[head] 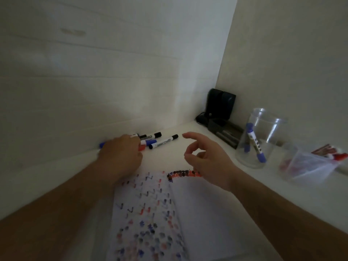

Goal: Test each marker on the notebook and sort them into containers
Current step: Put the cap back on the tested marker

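An open notebook (197,213) lies in front of me, its left page full of red, blue and black test marks. Beyond it a small pile of markers (150,139) rests by the wall, with one black-capped marker (163,141) lying apart on the right. My left hand (120,155) lies over the left part of the pile; its fingers curl down onto the markers, and a blue end (101,145) pokes out at its left. My right hand (203,159) hovers above the notebook's top edge, fingers loosely curled and holding nothing.
A clear plastic cup (263,138) at the right holds blue markers (255,144). Further right a second clear container (308,166) lies with red markers (333,154) near it. A black device (220,108) and a dark tray (226,131) fill the corner. Walls close off the back and right.
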### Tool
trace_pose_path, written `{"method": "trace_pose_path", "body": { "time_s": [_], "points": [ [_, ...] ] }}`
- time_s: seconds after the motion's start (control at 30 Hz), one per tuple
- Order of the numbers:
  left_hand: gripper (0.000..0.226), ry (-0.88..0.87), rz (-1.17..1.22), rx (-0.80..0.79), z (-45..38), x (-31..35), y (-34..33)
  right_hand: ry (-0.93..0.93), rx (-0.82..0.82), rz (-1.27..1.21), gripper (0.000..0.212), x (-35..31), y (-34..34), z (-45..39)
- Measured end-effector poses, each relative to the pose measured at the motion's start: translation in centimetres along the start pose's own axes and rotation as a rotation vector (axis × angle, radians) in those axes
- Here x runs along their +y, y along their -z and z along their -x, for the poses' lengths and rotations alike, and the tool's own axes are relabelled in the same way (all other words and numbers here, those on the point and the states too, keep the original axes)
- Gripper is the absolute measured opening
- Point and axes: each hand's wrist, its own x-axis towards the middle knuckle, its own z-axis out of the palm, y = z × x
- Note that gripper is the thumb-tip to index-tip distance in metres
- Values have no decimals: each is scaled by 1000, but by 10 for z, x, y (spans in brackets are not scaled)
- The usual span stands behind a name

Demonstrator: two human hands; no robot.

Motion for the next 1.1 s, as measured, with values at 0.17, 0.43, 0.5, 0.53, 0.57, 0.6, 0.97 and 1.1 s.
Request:
{"method": "trace_pose_path", "body": {
  "time_s": [0.17,0.43,0.5,0.53,0.57,0.6,0.97,1.1],
  "points": [
    [33,-62,-91,-178,-6,3,6,46,-37,-39,47,14,-17,-20],
    [18,-39,974,-86,8,39,52,73,-105,-290,22,21,-20,-8],
    [15,13,1333,-204,14,55,55,53,-184,-414,38,16,-17,-3],
    [13,33,1443,-230,15,59,51,31,-214,-461,49,15,-16,-1],
    [11,58,1534,-240,16,64,47,8,-239,-514,56,15,-16,-1],
    [8,87,1616,-239,16,66,42,-13,-263,-573,58,15,-16,-1],
    [15,-274,771,-177,22,58,16,-159,-286,-1056,36,26,16,-13],
    [20,-460,458,-149,34,76,12,-21,-122,-720,38,24,-7,-6]
  ]
}}
